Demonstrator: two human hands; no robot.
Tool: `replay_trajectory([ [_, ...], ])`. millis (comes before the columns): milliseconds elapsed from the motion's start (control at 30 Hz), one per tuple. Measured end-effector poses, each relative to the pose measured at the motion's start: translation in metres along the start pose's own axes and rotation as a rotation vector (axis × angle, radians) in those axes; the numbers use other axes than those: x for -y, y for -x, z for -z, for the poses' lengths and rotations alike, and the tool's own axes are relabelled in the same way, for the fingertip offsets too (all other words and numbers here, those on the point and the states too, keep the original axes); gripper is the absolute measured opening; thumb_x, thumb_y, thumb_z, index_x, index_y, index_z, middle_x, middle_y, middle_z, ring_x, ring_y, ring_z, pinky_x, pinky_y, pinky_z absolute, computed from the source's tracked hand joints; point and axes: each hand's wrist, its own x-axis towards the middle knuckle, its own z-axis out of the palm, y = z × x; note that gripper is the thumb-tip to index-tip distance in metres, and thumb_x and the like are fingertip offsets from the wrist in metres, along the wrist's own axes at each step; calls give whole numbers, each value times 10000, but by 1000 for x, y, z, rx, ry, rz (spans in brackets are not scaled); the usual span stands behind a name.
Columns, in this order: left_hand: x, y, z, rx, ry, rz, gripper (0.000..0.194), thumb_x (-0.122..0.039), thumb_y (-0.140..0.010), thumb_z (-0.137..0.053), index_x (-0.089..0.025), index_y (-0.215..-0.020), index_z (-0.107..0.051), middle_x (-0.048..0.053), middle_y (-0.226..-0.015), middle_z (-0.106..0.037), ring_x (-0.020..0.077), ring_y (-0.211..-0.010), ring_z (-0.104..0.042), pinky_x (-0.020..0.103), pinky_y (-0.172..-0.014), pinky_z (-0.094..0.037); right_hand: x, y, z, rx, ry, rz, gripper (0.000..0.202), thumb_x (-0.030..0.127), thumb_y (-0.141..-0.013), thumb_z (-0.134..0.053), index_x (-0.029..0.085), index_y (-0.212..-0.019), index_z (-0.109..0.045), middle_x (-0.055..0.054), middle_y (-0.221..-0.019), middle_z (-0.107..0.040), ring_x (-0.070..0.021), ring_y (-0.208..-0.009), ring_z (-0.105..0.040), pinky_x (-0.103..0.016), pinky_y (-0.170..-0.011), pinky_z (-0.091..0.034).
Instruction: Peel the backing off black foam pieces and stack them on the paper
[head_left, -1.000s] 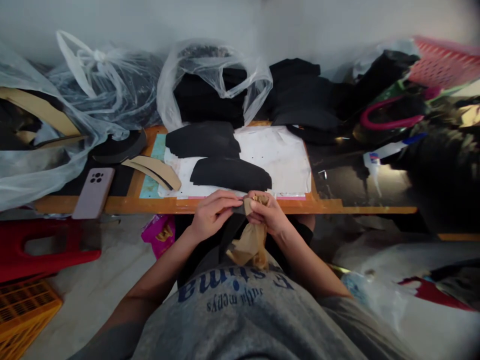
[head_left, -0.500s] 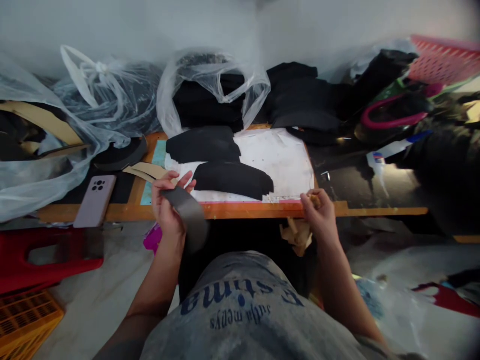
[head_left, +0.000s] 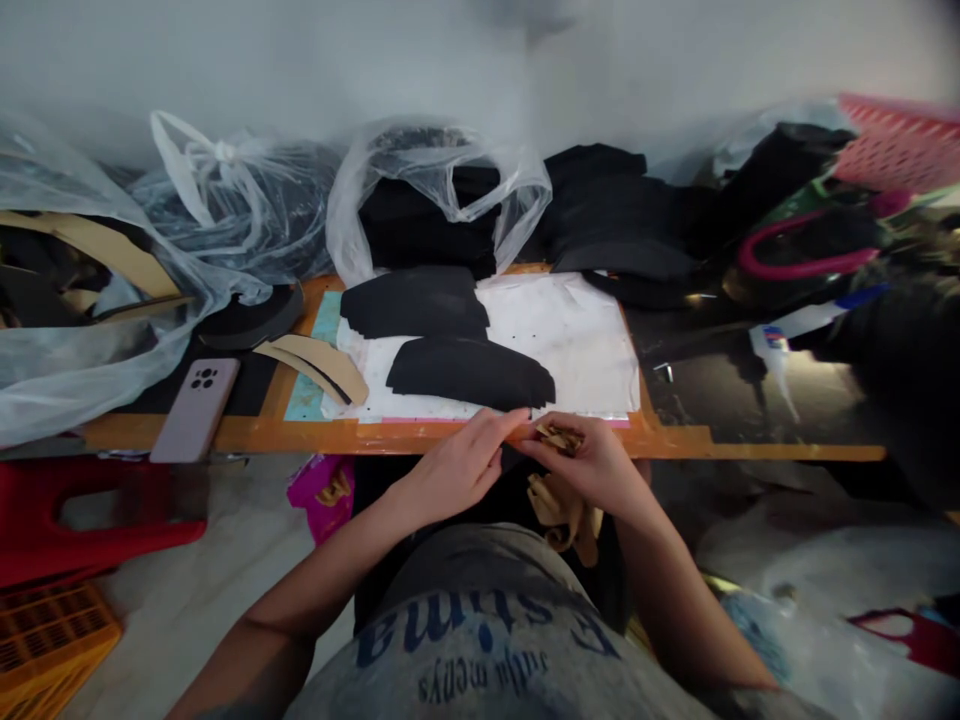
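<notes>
at my far left a clear bag [head_left: 45, 385] slumps with tan and black pieces inside. the phone [head_left: 193, 412] lies on the counter [head_left: 247, 435] near its front edge. behind it are a tied bag [head_left: 251, 225] and a black curve [head_left: 255, 315], with tan strips [head_left: 319, 365] just right of that. then come two black panels [head_left: 416, 302] on white paper [head_left: 570, 335], one behind the other, in front of a loose bag [head_left: 346, 235]. my left grip [head_left: 459, 465] is at the counter's front edge, fingertips by the nearer panel; i cannot tell whether it pinches anything. right beside it, my right grip [head_left: 600, 468] is curled around crumpled brown paper [head_left: 559, 438], and more brown paper hangs below. behind that sits a black stack [head_left: 622, 220]. further right are a bottle [head_left: 791, 325] and a pink basket [head_left: 896, 150].
</notes>
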Motion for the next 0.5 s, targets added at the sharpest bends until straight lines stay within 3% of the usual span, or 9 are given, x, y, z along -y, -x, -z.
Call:
replay_trajectory([
  [100,1,4,-5,13,37,-62,654,-83,-992,-470,-318,-1567,-264,86,-1260,-590,192,-1077,-655,351,-908,-594,-6,3,1,48,7,34,236,405,-846,-794,197,-949,-747,-37,-824,-732,-196,-762,-645,-311,-693,-513],
  [267,18,-6,8,-34,91,-102,641,-190,-1011,-534,-293,-1587,-271,134,-1359,-599,236,-1182,-659,413,-979,-593,-10,4,5,57,181,52,196,371,-941,-681,201,-858,-733,-45,-810,-738,-197,-739,-640,-325,-688,-488],
  [333,39,-14,19,-106,-46,-33,573,-261,-1016,-554,-282,-1562,-381,150,-1433,-577,288,-1323,-590,507,-1110,-513,-12,5,12,16,195,64,214,382,-942,-676,198,-840,-715,-46,-799,-716,-196,-742,-629,-325,-691,-474],
  [400,62,-17,26,-169,-264,113,488,-282,-1032,-513,-289,-1519,-491,155,-1551,-498,361,-1479,-439,649,-1206,-352,-15,10,23,-5,148,70,210,395,-931,-687,198,-860,-703,-53,-846,-706,-200,-790,-629,-328,-730,-481],
  [500,82,-10,18,-86,-426,307,511,-306,-1029,-498,-365,-1537,-489,124,-1683,-347,450,-1551,-294,785,-1163,-269,-24,21,40,-5,40,6,228,432,-905,-721,209,-874,-689,-40,-827,-667,-185,-758,-591,-307,-690,-474],
])
